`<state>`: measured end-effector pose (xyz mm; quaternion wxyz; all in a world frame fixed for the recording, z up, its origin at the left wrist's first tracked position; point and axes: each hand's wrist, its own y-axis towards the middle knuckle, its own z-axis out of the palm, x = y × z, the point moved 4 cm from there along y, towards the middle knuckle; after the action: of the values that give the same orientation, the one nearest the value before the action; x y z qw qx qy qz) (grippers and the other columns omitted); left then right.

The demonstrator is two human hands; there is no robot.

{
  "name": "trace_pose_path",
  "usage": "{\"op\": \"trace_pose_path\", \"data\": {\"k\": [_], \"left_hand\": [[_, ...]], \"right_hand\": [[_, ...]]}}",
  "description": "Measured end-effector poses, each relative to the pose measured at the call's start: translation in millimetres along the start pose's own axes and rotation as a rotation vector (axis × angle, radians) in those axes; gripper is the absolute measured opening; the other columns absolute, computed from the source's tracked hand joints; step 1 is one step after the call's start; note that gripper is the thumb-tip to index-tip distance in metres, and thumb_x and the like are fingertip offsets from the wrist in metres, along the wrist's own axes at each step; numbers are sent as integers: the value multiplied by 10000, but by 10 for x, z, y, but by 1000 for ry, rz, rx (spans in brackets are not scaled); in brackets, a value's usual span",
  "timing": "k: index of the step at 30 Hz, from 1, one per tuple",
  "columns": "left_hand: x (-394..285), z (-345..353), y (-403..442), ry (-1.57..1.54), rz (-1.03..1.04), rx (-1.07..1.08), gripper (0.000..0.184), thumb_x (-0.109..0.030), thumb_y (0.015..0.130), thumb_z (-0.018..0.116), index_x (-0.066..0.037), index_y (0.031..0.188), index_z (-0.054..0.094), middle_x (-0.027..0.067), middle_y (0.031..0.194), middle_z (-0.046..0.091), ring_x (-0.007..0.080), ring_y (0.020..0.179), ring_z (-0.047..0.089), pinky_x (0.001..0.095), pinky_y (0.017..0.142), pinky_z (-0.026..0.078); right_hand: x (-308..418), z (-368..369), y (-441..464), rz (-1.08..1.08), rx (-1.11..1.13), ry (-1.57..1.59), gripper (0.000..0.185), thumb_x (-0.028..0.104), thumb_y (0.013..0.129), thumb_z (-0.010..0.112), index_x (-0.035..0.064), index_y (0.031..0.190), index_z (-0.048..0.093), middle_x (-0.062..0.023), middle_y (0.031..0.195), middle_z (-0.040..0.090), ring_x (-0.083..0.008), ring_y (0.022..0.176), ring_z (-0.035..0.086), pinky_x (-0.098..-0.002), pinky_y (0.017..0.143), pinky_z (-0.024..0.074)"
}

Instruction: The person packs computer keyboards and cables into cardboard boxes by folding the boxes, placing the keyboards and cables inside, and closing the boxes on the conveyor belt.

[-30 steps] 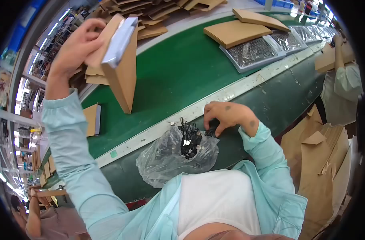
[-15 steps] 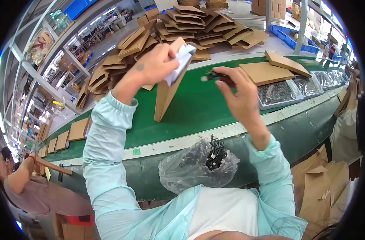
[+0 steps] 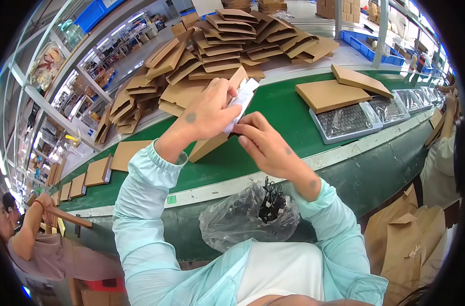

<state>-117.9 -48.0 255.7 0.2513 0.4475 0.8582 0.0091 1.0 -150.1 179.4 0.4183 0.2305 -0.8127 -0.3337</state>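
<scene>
The green belt runs beneath your hands. Your left hand grips a tilted carton; your right hand, just beside its white insert, pinches a dark item, possibly a cable. A slack left grip could let the carton slip.

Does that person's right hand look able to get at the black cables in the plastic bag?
Probably yes: the black cables show at the open mouth of the plastic bag, and nothing seems to cover them, though the right hand is busy at the cardboard box.
</scene>
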Motion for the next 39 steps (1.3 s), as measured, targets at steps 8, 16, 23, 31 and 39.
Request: {"op": "trace_pose_path", "data": {"k": [8,16,23,31,39], "left_hand": [[215,106,71,-215,-28,-112,228,-149,925,489,24,1062,545,185,1003,593,283,877,591,381,803,475],[460,232,145,-400,-119,-92,191,-90,956,453,16,1079,553,108,893,586,139,744,571,325,670,473],[414,292,112,-440,-147,-110,184,-103,959,470,4,1080,559,86,860,574,119,690,536,316,633,462],[729,981,-23,-249,-18,423,323,-21,880,468,7,1151,643,157,1048,681,238,1003,657,361,878,519],[2246,1670,125,492,-574,248,271,-127,873,599,-12,1099,697,239,1132,678,426,1024,670,511,863,548]], "right_hand": [[-294,113,-51,409,-422,698,273,-11,804,771,17,1061,681,-59,967,719,-129,857,696,-297,778,558],[-386,357,-249,236,-549,522,214,-89,891,653,3,1075,713,-88,1197,688,-111,982,639,-236,827,517],[-262,336,-195,182,-508,71,294,-25,813,717,71,1090,701,-64,984,683,-205,896,664,-281,767,517],[-747,-319,-524,380,37,118,302,103,840,715,103,1139,672,-123,835,725,-249,675,697,-302,606,541],[-1874,-1196,-657,418,-2,-958,937,273,654,890,96,1444,418,-200,1460,463,-474,1371,370,-488,1115,370]]}}
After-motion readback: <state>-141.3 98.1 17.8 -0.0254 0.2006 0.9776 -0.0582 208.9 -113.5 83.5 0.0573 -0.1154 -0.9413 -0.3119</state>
